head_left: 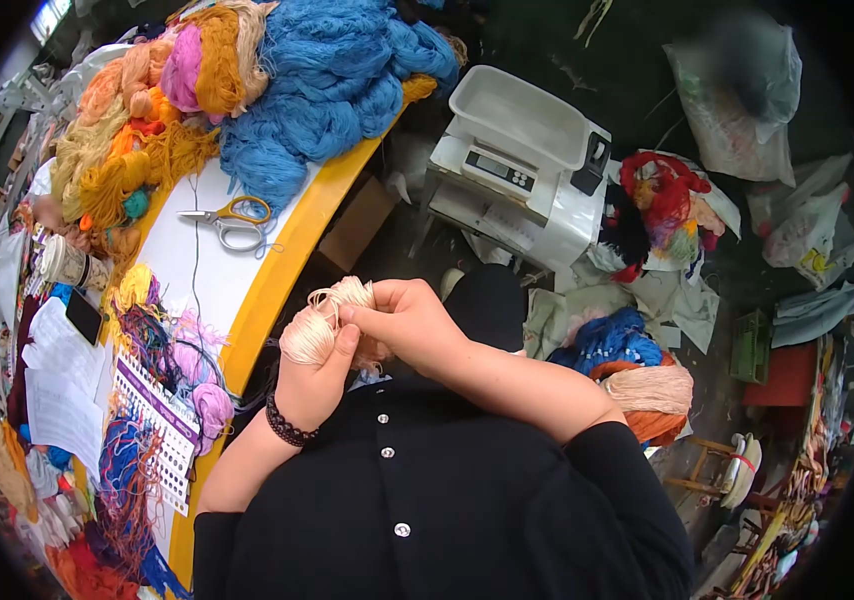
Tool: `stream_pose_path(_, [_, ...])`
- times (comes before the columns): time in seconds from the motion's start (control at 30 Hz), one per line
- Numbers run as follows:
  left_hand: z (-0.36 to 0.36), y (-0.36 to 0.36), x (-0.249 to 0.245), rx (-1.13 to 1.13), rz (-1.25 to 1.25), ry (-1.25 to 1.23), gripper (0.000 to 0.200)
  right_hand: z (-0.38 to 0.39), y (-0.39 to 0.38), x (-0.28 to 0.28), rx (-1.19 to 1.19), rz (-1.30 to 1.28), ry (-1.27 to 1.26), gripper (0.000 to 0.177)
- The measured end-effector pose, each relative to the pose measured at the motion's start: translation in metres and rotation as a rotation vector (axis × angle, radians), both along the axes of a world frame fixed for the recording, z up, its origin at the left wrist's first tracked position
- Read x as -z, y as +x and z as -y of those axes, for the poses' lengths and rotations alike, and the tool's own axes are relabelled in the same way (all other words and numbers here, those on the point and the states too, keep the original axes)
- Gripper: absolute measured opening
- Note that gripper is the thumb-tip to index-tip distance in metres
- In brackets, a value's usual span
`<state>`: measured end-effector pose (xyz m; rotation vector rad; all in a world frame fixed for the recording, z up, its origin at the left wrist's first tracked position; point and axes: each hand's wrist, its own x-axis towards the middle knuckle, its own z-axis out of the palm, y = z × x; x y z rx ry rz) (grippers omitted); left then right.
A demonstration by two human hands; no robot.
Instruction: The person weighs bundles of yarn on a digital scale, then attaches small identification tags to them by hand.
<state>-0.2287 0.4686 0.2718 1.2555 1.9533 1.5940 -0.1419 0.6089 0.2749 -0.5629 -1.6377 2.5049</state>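
Note:
A pale cream skein of thread (309,338) is bunched between my two hands, held above my lap beside the yellow-edged table. My left hand (319,388), with a dark lace band at the wrist, is closed around the skein's lower part. The fingers of my right hand (409,322) pinch its upper end, where loose loops stick up. Part of the skein is hidden behind my fingers. Scissors (232,224) with one yellow and one grey handle lie on the white tabletop ahead of my hands.
Blue yarn (332,85) and mustard yarn (217,65) heap at the table's far end. A phone (84,316), papers (65,385) and tangled threads (132,470) cover its left side. A weighing scale (517,130) stands ahead right; bags (737,100) and yarn bundles (647,390) lie to the right.

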Motion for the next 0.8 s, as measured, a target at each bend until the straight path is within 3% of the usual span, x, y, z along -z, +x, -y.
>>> stream_pose_path(0.07, [0.003, -0.002, 0.000, -0.003, 0.059, -0.012, 0.019, -0.002, 0.001, -0.001, -0.052, 0.015, -0.053, 0.018])
stream_pose_path(0.1, [0.004, -0.004, -0.001, -0.008, 0.120, -0.028, 0.020, -0.001, 0.001, 0.000, 0.018, -0.110, -0.178, 0.017])
stream_pose_path(0.17, [0.006, -0.009, -0.006, 0.086, 0.663, 0.209, 0.027, -0.017, 0.010, -0.004, 0.050, -0.229, -0.453, 0.013])
stream_pose_path(0.2, [0.009, -0.012, -0.007, 0.131, 0.973, 0.357, 0.032, -0.035, 0.020, -0.011, 0.026, -0.247, -0.475, 0.011])
stream_pose_path(0.23, [0.020, -0.025, -0.001, 0.172, 1.074, 0.415, 0.038, -0.053, 0.035, -0.015, 0.023, -0.352, -0.605, 0.010])
stream_pose_path(0.3, [0.047, -0.056, 0.006, 0.217, 1.329, 0.587, 0.032, -0.092, 0.078, -0.038, 0.092, -0.351, -0.390, 0.013])
stream_pose_path(0.33, [0.061, -0.077, 0.011, -0.034, 1.389, 0.643, 0.029, -0.111, 0.100, -0.047, 0.111, -0.334, -0.275, 0.012])
stream_pose_path(0.4, [0.084, -0.116, 0.018, 0.195, 1.413, 0.732, 0.027, -0.141, 0.142, -0.062, 0.366, -0.179, 0.093, 0.012])
stream_pose_path(0.43, [0.105, -0.139, 0.030, 0.008, 1.411, 0.770, 0.028, -0.158, 0.163, -0.065, 0.521, -0.102, 0.150, 0.011])
stream_pose_path(0.5, [0.147, -0.192, 0.070, 0.023, 1.369, 0.812, 0.029, -0.202, 0.205, -0.069, 0.595, -0.139, 0.155, 0.014])
stream_pose_path(0.57, [0.178, -0.229, 0.083, 0.045, 1.386, 0.827, 0.030, -0.230, 0.235, -0.082, 0.901, -0.063, 0.054, 0.017])
stream_pose_path(0.67, [0.202, -0.278, 0.097, -0.177, 1.322, 0.825, 0.028, -0.291, 0.298, -0.082, 1.115, -0.092, -0.017, 0.018])
stream_pose_path(0.73, [0.215, -0.308, 0.106, -0.276, 1.309, 0.818, 0.027, -0.320, 0.335, -0.087, 1.300, -0.038, 0.145, 0.020])
stream_pose_path(0.8, [0.223, -0.326, 0.103, -0.212, 1.314, 0.767, 0.027, -0.337, 0.368, -0.094, 1.502, -0.057, 0.237, 0.021])
